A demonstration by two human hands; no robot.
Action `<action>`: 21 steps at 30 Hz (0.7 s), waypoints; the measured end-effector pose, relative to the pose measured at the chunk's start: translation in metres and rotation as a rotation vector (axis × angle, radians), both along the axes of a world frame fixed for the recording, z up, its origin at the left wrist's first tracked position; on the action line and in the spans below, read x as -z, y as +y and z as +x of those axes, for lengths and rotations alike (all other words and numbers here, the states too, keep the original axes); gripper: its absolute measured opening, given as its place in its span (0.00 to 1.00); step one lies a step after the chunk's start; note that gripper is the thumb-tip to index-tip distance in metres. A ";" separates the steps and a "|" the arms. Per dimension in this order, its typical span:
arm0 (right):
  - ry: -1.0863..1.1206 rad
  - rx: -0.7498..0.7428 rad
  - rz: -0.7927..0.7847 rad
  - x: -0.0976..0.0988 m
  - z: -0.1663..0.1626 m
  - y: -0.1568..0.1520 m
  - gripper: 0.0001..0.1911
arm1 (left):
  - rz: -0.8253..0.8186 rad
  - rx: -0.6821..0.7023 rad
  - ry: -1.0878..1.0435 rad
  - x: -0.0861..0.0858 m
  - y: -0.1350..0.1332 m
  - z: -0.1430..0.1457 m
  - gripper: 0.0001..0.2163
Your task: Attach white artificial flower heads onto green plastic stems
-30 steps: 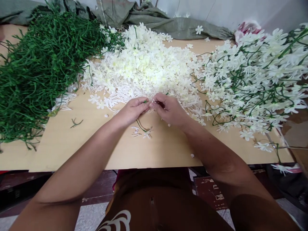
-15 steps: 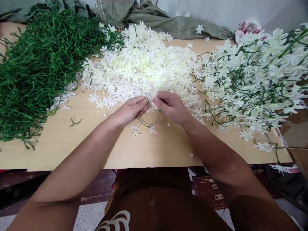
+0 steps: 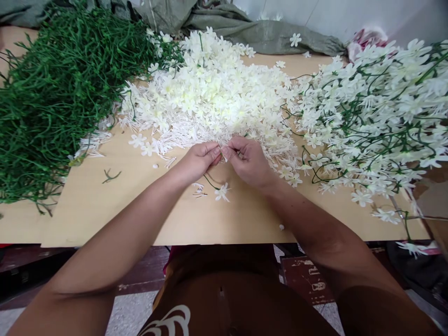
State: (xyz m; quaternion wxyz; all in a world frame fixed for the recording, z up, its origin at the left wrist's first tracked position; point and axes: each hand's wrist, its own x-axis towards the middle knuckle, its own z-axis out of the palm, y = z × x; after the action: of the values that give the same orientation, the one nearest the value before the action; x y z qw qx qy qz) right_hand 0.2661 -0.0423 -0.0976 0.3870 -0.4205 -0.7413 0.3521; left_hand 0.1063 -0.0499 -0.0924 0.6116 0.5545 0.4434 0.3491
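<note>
Green, wire-thin, the stem [image 3: 210,181] loops out from under the left hand [image 3: 198,158], whose thumb and fingers pinch its upper end. The right hand [image 3: 250,161] meets it fingertip to fingertip, pinched on a small white bloom [image 3: 224,154] at the stem's tip; whether the bloom is seated yet is hidden. One flower [image 3: 222,192] already sits on the stem's lower branch, lying on the surface [image 3: 175,219] just below the hands.

Judging by the piles, the work is somewhere in the middle. A big heap of finished sprays [image 3: 378,112] lies to the right, but a dense mound of bare stems [image 3: 63,88] on the left and a wide drift of loose flowers [image 3: 210,98] beyond the hands are not yet joined. This stem looks barely begun.
</note>
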 end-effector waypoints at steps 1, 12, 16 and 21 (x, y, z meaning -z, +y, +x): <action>0.007 0.010 -0.004 0.001 -0.001 -0.001 0.22 | 0.013 -0.012 0.016 0.001 0.000 0.001 0.20; 0.243 -0.030 -0.219 0.005 -0.011 -0.001 0.27 | 0.058 -0.040 0.012 0.003 -0.001 0.001 0.15; 0.244 -0.078 -0.248 0.002 -0.006 0.003 0.25 | -0.057 0.020 -0.072 -0.003 0.001 0.000 0.16; 0.263 -0.059 -0.201 0.001 -0.001 0.007 0.28 | -0.115 -0.023 -0.085 -0.006 0.002 0.001 0.19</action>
State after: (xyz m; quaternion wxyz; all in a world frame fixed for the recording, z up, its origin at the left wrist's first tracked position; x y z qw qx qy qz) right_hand 0.2654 -0.0350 -0.0988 0.4260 -0.3853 -0.6573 0.4879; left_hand 0.1074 -0.0483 -0.0864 0.6569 0.4979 0.4425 0.3532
